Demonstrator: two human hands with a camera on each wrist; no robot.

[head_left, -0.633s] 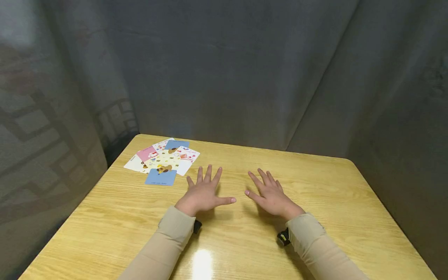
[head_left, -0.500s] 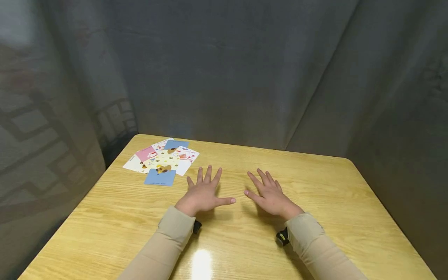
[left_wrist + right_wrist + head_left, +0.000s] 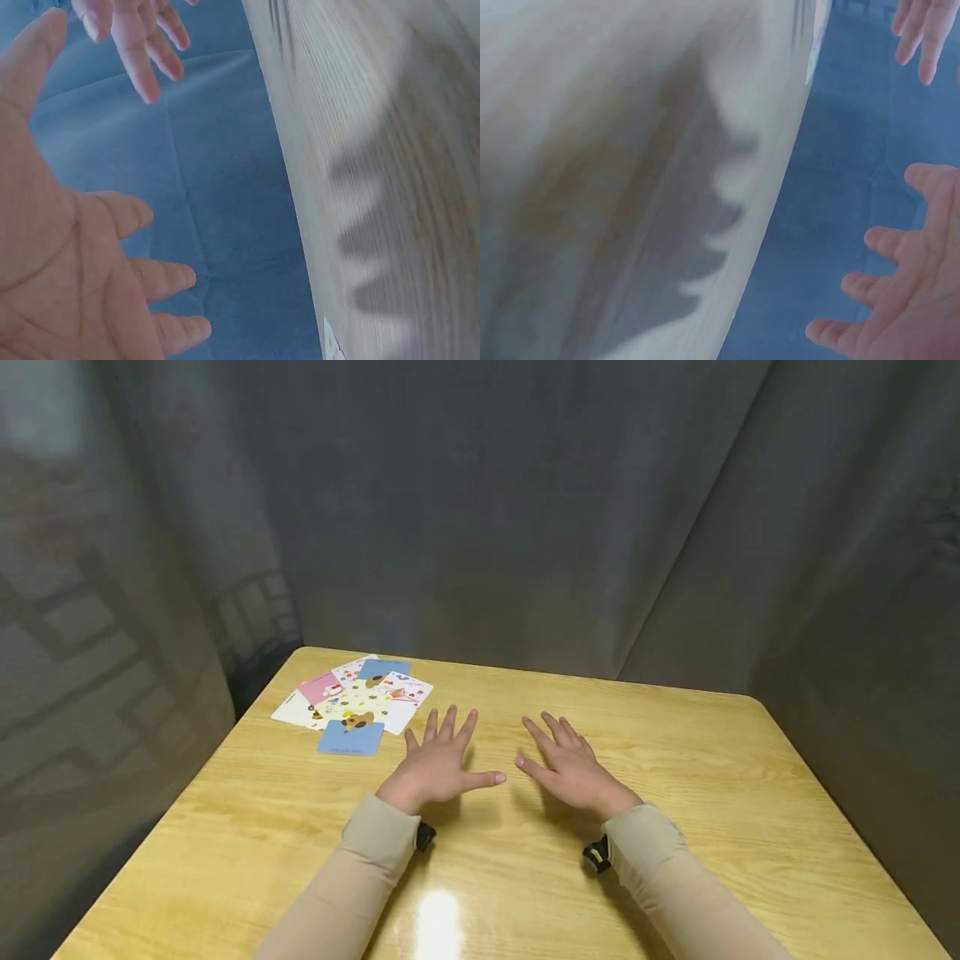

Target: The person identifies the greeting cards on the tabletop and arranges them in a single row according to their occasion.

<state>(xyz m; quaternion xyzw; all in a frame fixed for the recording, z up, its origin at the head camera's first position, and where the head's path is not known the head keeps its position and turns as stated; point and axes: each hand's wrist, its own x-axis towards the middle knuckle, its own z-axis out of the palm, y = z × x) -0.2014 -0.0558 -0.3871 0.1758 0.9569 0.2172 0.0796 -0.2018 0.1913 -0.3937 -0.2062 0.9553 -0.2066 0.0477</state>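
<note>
My left hand (image 3: 435,767) hovers palm down above the wooden table (image 3: 675,760), its fingers spread and nothing held. To its right my right hand (image 3: 576,770) is held the same way, thumb pointing toward the left thumb with a gap between. Nearest to the left hand is a cluster of overlapping picture cards at the table's far left: a blue card (image 3: 350,738) in front, a white card with red hearts (image 3: 408,702), a pink card (image 3: 321,688) and a second blue card (image 3: 386,668) behind. In both wrist views the palms are bare, with finger shadows on the wood.
A dark grey curtain (image 3: 480,527) hangs behind the table and along its sides. Each sleeve has a small black device at the wrist, one under the left cuff (image 3: 425,837) and one by the right cuff (image 3: 597,855). A bright reflection lies on the front of the table.
Both hands have shifted slightly farther forward, and the right hand has come a little to the left, closer to the left one. The cards keep their arrangement; the head view has moved slightly.
</note>
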